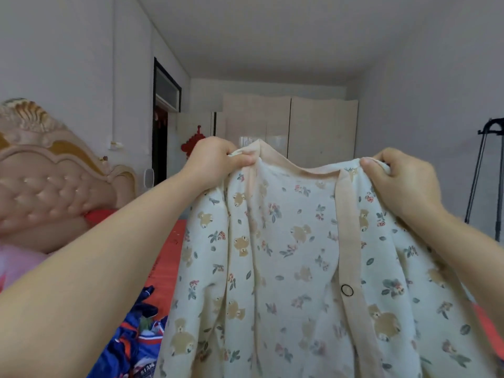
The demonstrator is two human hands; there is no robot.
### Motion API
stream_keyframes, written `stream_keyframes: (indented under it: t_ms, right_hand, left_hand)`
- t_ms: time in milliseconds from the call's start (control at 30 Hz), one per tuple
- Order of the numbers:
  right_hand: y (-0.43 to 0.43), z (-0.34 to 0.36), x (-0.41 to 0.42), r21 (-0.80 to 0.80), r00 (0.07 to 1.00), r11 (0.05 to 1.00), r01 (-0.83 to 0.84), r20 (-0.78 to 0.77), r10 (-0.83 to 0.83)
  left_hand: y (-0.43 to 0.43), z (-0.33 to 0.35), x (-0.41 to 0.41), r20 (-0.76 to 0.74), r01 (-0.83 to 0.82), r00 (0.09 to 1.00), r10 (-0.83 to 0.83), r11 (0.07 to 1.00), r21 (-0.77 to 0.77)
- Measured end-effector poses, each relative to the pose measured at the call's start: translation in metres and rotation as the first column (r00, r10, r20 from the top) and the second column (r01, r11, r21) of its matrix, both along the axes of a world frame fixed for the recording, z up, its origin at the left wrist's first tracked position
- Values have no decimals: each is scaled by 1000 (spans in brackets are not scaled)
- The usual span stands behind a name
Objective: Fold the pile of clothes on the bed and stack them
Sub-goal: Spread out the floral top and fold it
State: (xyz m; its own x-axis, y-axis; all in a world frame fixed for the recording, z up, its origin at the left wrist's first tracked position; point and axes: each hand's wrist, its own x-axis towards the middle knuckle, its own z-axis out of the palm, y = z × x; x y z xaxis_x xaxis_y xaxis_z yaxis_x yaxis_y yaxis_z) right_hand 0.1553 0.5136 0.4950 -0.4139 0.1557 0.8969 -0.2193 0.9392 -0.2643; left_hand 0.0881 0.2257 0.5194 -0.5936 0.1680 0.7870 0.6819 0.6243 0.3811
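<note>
- The left hand [215,159] pinches one shoulder of the printed top [286,255], with the thumb pressed on the near side and the other fingers curled behind the cloth
- The right hand [403,181] pinches the other shoulder the same way, and the collar sags between the two grips
- The top hangs down from both grips, held up in the air over the bed [166,257]
- Its beige button strip drops below the right-hand grip, with one round snap [347,290] on it
- Below and to the left of the left-hand grip, a heap of blue clothes [136,339] lies on the red sheet
- The fingertips of both hands are hidden behind the cloth
- The hem runs off the bottom edge, so whether the top touches the sheet cannot be told
- Far behind the grips stands a pale wardrobe [300,126]
- Right of the right-hand grip, a dark tripod [480,173] is cut off by the edge
</note>
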Motion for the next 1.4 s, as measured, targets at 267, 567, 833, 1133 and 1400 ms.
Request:
stream_keyframes:
  t_ms: [267, 567, 833, 1133, 1400]
  right_hand:
    - [24, -88, -114, 3, 966, 998, 64, 249, -63]
    - [52, -240, -279, 46, 835, 994, 102, 539, -111]
    - [71, -388, -382, 88, 656, 976, 200, 728, -199]
    - [62, -470, -369, 200, 661, 976, 82, 723, -204]
    - [13, -477, -220, 57, 624, 989, -133, 781, 39]
  left_hand:
    - [23, -90, -113, 262, -43, 962, 70, 993, -109]
    - [58, -244, -282, 458, -82, 860, 227, 946, -313]
    - [80, -402, -384, 535, -42, 761, 367, 851, -524]
    - [82, -483, -368, 391, -82, 846, 362, 813, -576]
    - [96, -471, -205, 577, 84, 784, 231, 881, -466]
